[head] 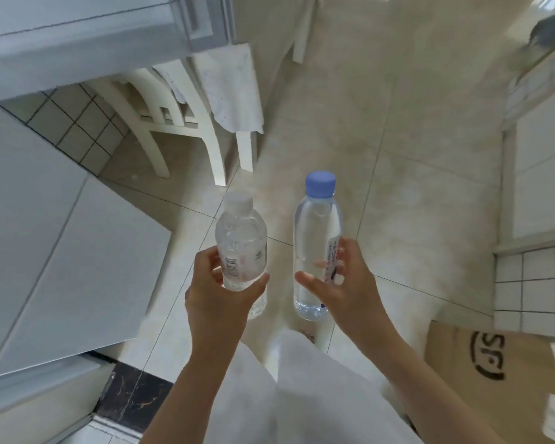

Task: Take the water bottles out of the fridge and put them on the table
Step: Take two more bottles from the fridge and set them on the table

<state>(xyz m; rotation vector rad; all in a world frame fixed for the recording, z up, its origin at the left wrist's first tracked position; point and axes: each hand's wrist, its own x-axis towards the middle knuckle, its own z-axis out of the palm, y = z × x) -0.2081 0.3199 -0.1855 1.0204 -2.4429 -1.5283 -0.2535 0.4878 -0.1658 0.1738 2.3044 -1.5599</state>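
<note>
The left hand (220, 294) grips a white-capped bottle (241, 248) and the right hand (350, 280) a blue-capped bottle (316, 248) (label print illegible), both held above the floor (398, 155); the cardboard box (500, 373) reads "SF"

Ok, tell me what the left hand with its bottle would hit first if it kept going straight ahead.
Probably nothing close. The left hand holds the white-capped bottle over open floor. The white chair stands ahead and slightly left, but depth is unclear.
</note>
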